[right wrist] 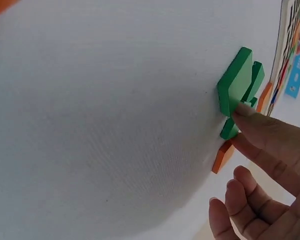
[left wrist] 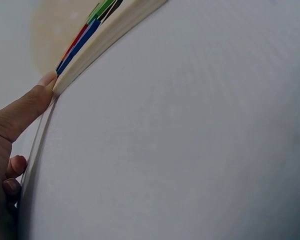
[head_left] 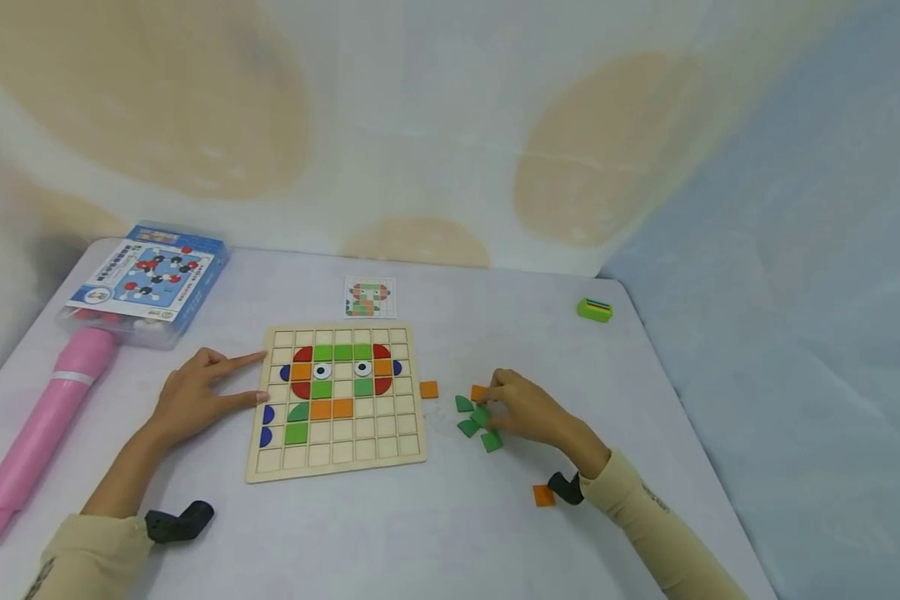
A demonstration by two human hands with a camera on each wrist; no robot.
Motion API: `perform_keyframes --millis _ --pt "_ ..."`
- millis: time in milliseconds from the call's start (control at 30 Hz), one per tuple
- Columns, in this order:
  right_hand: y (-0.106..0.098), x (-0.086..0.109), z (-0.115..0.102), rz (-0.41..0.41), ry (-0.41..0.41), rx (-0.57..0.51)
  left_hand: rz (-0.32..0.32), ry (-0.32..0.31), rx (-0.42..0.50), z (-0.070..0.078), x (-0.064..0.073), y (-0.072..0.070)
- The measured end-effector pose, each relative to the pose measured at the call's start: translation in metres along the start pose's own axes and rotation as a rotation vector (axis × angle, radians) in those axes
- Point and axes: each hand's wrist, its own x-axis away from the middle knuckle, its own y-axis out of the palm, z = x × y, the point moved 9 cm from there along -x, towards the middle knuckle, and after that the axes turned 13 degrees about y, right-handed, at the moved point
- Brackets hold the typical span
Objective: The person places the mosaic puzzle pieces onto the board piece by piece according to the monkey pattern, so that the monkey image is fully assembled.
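A wooden grid board point(head_left: 330, 471) lies flat on the table, with red, green, orange and blue tiles and two eye tiles set in its cells. My left hand point(head_left: 191, 398) touches the board's left edge, thumb and index finger stretched out and spread; the left wrist view shows the thumb point(left wrist: 27, 111) against the board's rim. Right of the board, my right hand point(head_left: 528, 408) pinches a green tile point(head_left: 481, 416) between thumb and index finger, over a small group of loose green pieces point(right wrist: 237, 82). An orange tile point(head_left: 478, 392) sits beside those fingers.
Behind the board lies a small pattern card point(head_left: 370, 298). One orange square point(head_left: 429, 390) is by the board's right edge, another point(head_left: 543, 496) near the right wrist. A boxed set point(head_left: 150, 283) and a pink cylinder point(head_left: 45, 433) occupy the left; a green block point(head_left: 595, 310) stands back right.
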Motion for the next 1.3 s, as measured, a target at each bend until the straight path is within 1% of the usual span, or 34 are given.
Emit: perform_keyframes --millis 133,433,533,633,767,933,1033,1133,1300 --pt "0.004 0.003 -0.004 0.035 -0.044 0.039 -0.005 -0.004 0.001 0.000 0.002 0.002" --pt "0.008 0.004 -0.007 0.094 -0.119 -0.006 -0.005 -0.004 -0.021 -0.001 0.007 -0.002" --pt "0.005 0.003 -0.010 0.136 -0.151 -0.013 -0.004 -0.004 -0.020 -0.003 0.009 -0.002" --pt "-0.003 0.002 -0.019 0.184 -0.190 -0.021 -0.006 -0.004 -0.020 -0.004 0.009 -0.001" --pt "-0.013 -0.004 -0.045 0.217 -0.263 -0.020 0.003 -0.002 -0.018 -0.004 0.006 0.000" --pt "-0.013 -0.018 -0.091 0.193 -0.333 -0.026 0.017 0.014 -0.004 0.000 -0.003 -0.001" --pt "-0.006 -0.028 -0.120 0.157 -0.373 -0.036 0.013 0.015 -0.002 0.001 -0.005 -0.001" --pt "0.004 -0.036 -0.145 0.126 -0.410 -0.037 0.008 0.005 -0.002 0.001 -0.004 -0.002" --pt "0.017 -0.042 -0.173 0.113 -0.446 -0.032 0.007 0.001 0.000 0.001 -0.002 -0.003"
